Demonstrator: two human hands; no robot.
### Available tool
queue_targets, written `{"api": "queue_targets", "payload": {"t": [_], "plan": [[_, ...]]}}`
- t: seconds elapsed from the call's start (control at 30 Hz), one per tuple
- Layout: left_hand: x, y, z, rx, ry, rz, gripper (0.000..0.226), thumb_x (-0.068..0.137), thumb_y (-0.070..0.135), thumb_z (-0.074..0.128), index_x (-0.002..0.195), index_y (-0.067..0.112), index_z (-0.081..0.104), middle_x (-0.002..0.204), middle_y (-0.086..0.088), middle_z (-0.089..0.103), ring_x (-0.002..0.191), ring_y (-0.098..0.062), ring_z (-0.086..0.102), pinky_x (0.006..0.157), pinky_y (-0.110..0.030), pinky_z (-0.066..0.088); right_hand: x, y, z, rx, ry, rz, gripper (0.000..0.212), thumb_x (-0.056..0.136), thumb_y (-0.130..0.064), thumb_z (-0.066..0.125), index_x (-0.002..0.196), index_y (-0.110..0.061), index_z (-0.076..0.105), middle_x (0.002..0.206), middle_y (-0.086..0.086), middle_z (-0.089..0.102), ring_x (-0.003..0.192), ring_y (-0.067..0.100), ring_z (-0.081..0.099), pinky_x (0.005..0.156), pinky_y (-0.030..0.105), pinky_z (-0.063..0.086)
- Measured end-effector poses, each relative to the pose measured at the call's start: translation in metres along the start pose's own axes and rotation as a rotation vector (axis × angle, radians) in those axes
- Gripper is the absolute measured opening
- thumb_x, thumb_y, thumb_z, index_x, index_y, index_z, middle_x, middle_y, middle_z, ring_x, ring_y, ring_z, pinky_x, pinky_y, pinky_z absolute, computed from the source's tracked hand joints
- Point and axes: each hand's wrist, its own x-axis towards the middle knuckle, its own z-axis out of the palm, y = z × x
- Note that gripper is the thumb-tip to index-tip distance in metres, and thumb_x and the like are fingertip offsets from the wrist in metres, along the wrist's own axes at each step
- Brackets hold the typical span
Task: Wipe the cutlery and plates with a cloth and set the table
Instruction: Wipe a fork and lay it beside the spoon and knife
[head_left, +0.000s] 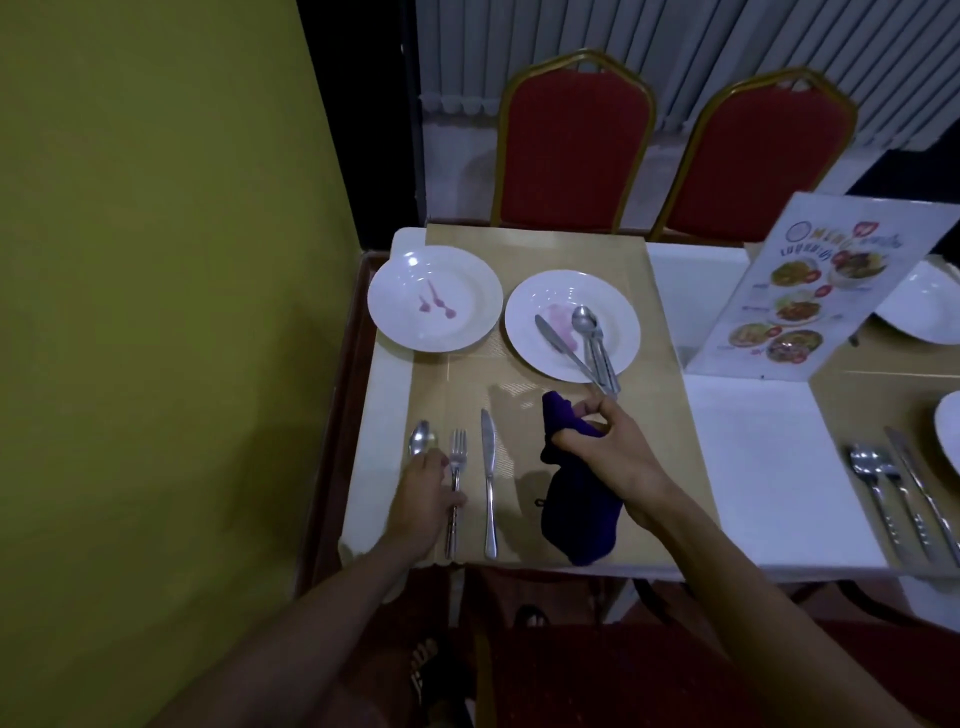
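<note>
Two hands work: left hand (423, 499) fingers lie flat on the spoon (422, 439); right hand (608, 452) bunches the soft cloth (576, 499). Steel cutlery is stiff and slippery, best gripped mid-handle.

I see two glossy white plates, one (435, 299) smeared with pink streaks and the other (572, 326) carrying a shiny metal spoon (586, 319) and knife (558, 343), both throwing back the light. On the desk lies a matt tan placemat (519, 395) with a fine ribbed weave, and on it polished steel: a spoon (422, 439), fork (457, 467) and knife (489, 483). My right hand (613, 457) grips a soft, dull purple cloth (576, 499), the menu card (810, 291) looks like glossy laminated paper, and the chairs (574, 150) have matt red fabric in gold-painted metal frames.
</note>
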Motion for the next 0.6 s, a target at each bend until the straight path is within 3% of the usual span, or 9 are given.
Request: {"api": "queue_targets", "payload": {"t": [0.13, 0.27, 0.47, 0.6], "plan": [[-0.006, -0.013, 0.001, 0.265, -0.024, 0.157, 0.052, 0.070, 0.023, 0.083, 0.116, 0.013, 0.061, 0.122, -0.003, 0.055, 0.111, -0.025, 0.051, 0.077, -0.038, 0.052, 0.002, -0.003, 0.004, -0.002, -0.031, -0.012, 0.034, 0.082, -0.015, 0.074, 0.109, -0.014, 0.053, 0.097, 0.006, 0.073, 0.071, 0.019, 0.070, 0.046, 0.018, 0.048], [-0.006, -0.017, -0.002, 0.506, -0.008, 0.299, 0.064, 0.060, 0.032, 0.088, 0.118, 0.017, 0.066, 0.116, -0.002, 0.063, 0.102, -0.031, 0.060, 0.067, -0.037, 0.054, 0.005, -0.005, 0.008, -0.023, -0.056, -0.024, 0.033, 0.082, -0.017, 0.074, 0.107, -0.018, 0.053, 0.099, 0.002, 0.069, 0.073, 0.016, 0.066, 0.055, 0.023, 0.048], [-0.004, -0.011, -0.004, 0.551, -0.026, 0.252, 0.066, 0.073, 0.034, 0.078, 0.134, 0.022, 0.056, 0.132, 0.000, 0.057, 0.115, -0.030, 0.052, 0.081, -0.038, 0.048, 0.012, -0.001, 0.010, -0.025, -0.065, -0.035, 0.033, 0.080, -0.019, 0.074, 0.105, -0.020, 0.054, 0.104, 0.006, 0.071, 0.086, 0.029, 0.070, 0.070, 0.037, 0.055], [-0.002, -0.012, -0.003, 0.557, -0.034, 0.213, 0.067, 0.081, 0.038, 0.071, 0.143, 0.027, 0.047, 0.144, 0.000, 0.048, 0.124, -0.028, 0.044, 0.090, -0.039, 0.042, 0.011, 0.005, 0.009, -0.030, -0.072, -0.027, 0.032, 0.081, -0.019, 0.074, 0.105, -0.021, 0.053, 0.105, 0.005, 0.071, 0.089, 0.029, 0.069, 0.073, 0.038, 0.054]]}}
